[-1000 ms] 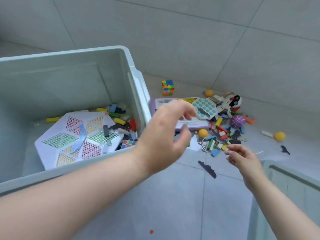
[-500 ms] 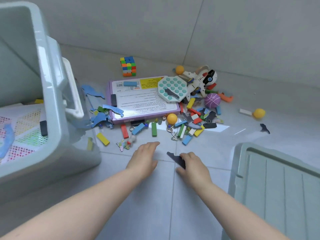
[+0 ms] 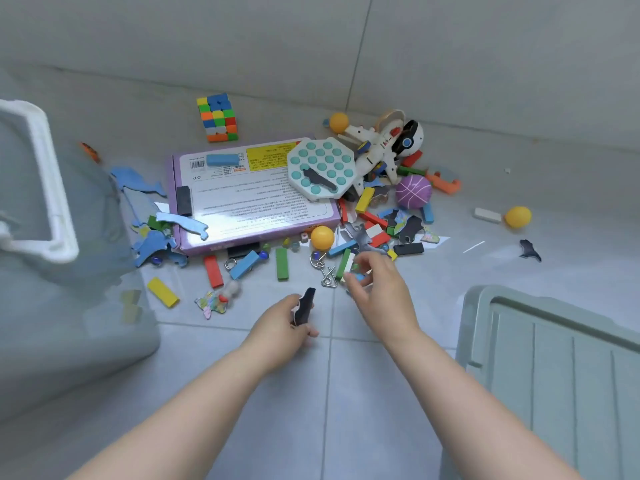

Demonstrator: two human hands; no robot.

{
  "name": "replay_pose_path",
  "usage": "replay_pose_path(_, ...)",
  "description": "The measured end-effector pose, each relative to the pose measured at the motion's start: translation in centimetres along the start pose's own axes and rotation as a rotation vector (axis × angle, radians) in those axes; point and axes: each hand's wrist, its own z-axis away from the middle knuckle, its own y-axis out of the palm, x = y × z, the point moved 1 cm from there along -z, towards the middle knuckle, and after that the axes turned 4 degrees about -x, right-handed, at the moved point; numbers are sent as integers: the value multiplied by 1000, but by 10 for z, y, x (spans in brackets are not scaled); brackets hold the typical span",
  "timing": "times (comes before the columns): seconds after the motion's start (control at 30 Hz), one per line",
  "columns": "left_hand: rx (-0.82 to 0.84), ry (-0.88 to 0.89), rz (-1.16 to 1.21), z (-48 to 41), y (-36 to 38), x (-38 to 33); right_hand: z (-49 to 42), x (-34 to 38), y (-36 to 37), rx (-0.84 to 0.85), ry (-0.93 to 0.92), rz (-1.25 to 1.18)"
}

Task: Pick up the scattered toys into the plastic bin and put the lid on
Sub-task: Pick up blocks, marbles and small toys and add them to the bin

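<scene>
The plastic bin (image 3: 52, 188) stood at your left, its lid (image 3: 554, 368) at your right, the toy pile (image 3: 375, 233) between. Your left hand (image 3: 282, 329) gripped a dark puzzle piece (image 3: 304, 306). Whether your right hand (image 3: 375, 289) pinched anything, I cannot tell. Careless raking risked sending the orange ball (image 3: 322, 237) rolling.

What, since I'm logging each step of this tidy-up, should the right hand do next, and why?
Probably the right hand should close its grip on the small blue piece beneath it and lift. It hovers over the pile's near edge, the left hand holds a dark puzzle piece, and the bin stands to the left.
</scene>
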Motion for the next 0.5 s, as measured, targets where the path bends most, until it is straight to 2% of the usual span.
replay_pose_path(0.1, 13, -157, 521, 6, -4, -2, -20, 3, 19, 49, -15, 295)
replay_pose_path(0.23, 13, -245, 874, 6, -6, -7, -22, 11, 36, 20, -29, 423)
replay_pose_path(0.3, 5, -290, 976, 6, -7, -8, -18, 10, 38, -6, 9, 342)
replay_pose_path(0.4, 0, -349, 1098, 3, -7, -1, -2, 20, 30, -72, 67, 58)
replay_pose_path(0.43, 24, -352, 1133, 2, -6, 1, 9, 28, 28, -59, 40, -32)
replay_pose_path(0.5, 94, -314, 1157, 0, -4, 2, 35, 45, 26, 78, -63, -148)
